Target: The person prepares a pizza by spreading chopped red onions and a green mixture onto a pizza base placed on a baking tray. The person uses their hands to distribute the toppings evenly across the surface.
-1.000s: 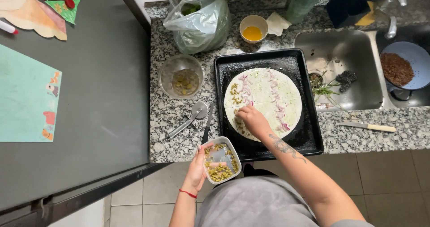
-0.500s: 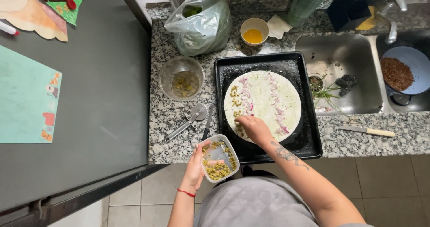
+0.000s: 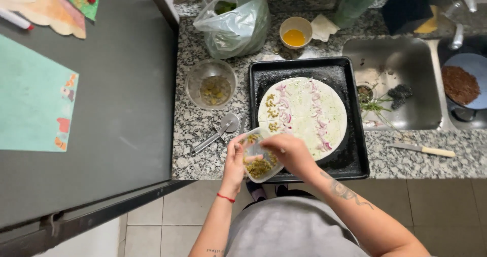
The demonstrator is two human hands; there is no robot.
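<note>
A person's left hand (image 3: 234, 161) grips a small clear plastic container (image 3: 259, 155) by its near side, tilted, at the front edge of the counter, while the right hand (image 3: 288, 152) dips into it, fingers bunched together over the chopped green-and-yellow filling inside. Half a second ago that right hand lay on the near left part of the flatbread; it has since come back off the tray to the container, which the left hand has lifted and tipped toward it.

The round flatbread (image 3: 303, 116) lies just beyond both hands on a black baking tray (image 3: 350, 155), which the container overlaps at its front left corner. The bread carries rows of pink onion slivers and, along its left side, small clusters of the same green filling.

Left of the tray, a pizza cutter (image 3: 219, 130) rests on the speckled granite counter (image 3: 406, 163), and behind it stands a glass bowl (image 3: 211, 83) with a little greenish residue at the bottom. Farther back sit a clear plastic bag (image 3: 234, 21) holding greens and a small cup (image 3: 295, 33) of yellow liquid. To the right, a steel sink (image 3: 393, 69) holds herb scraps, a knife (image 3: 422, 149) with a pale handle lies on the counter before it, and a blue bowl (image 3: 469, 67) contains something brown and crumbly.
</note>
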